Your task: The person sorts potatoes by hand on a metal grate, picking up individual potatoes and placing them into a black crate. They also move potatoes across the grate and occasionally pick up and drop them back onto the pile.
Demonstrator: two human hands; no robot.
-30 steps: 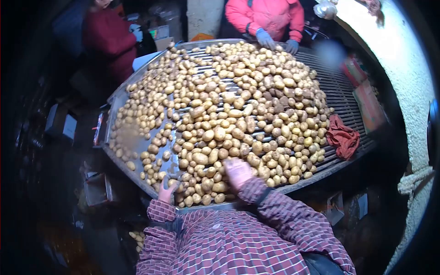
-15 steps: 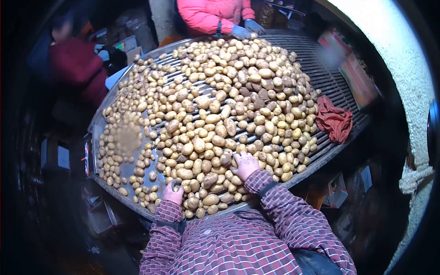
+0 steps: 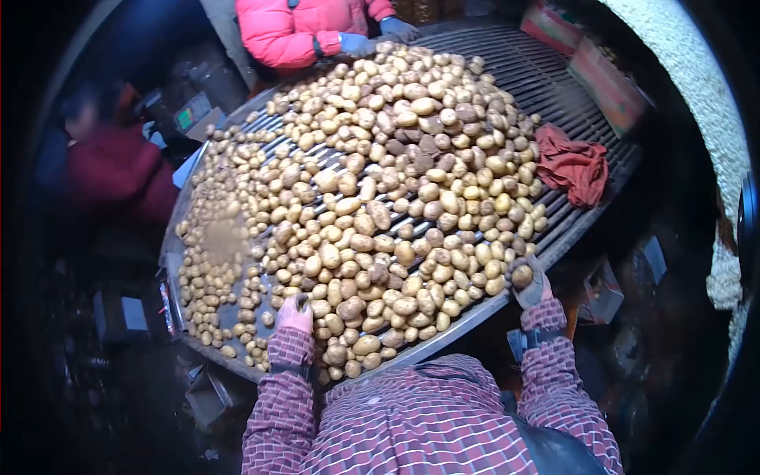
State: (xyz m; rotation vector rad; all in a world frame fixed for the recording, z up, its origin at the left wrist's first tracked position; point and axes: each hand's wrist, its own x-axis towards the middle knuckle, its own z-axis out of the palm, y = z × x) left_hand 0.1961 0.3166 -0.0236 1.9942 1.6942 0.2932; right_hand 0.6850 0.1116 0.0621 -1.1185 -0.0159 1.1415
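My right hand (image 3: 535,290) is closed round a brownish potato (image 3: 522,275) at the table's near right edge. My left hand (image 3: 295,313) lies at the near side of the heap of potatoes (image 3: 372,229), its fingers curled. A small dark patch shows at those fingers, but I cannot make out what they hold. Pale yellow potatoes lie all round that hand. Several dark, soil-covered lumps (image 3: 426,146) sit in the upper part of the heap.
The potatoes lie on a slatted metal table (image 3: 483,47) with a raised rim. A red cloth (image 3: 571,165) and cardboard boxes (image 3: 606,87) are at its right. A person in a pink jacket (image 3: 277,32) stands across; another in dark red (image 3: 119,174) is at left. An open box (image 3: 602,293) stands below right.
My right hand has moved from the heap rightward to the table's edge, now with a potato in it. My left hand stays near the same spot. The camera's view has turned slightly.
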